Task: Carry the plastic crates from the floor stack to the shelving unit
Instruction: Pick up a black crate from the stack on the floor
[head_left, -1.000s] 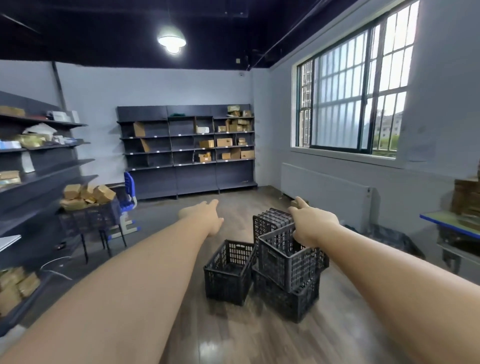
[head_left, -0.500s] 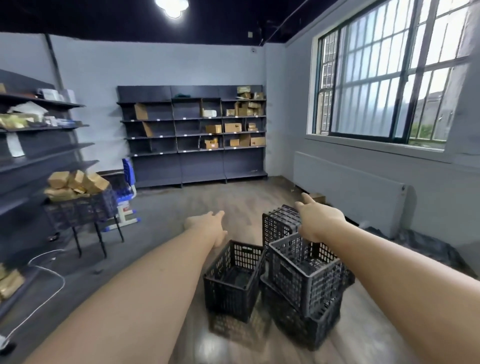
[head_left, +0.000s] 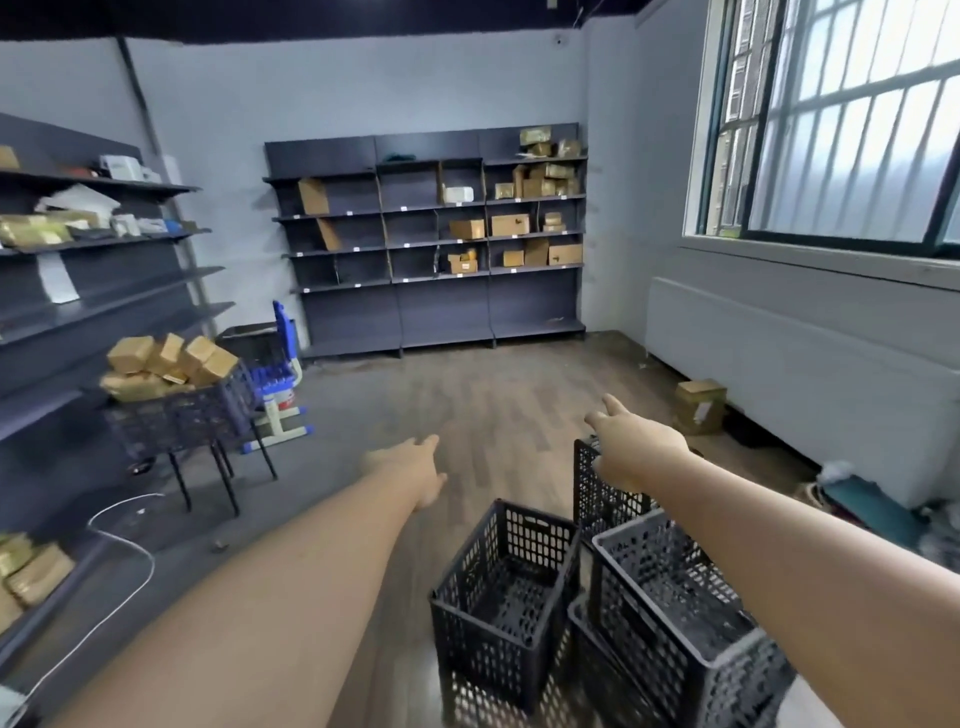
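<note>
Both arms reach out over the black plastic crates (head_left: 670, 613) clustered on the floor: left hand (head_left: 410, 467) open and empty, right hand (head_left: 631, 449) open, seemingly touching an upended crate (head_left: 597, 493), probably to grasp it.

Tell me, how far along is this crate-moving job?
Barely started, it seems. No black crate shows on the far shelving unit, which holds only cardboard boxes. In hand: nothing yet; the right hand reaches over the tilted rear crate, the left hand is open and empty. Left: the single crate and the stacked crates all sit on the floor.
</note>
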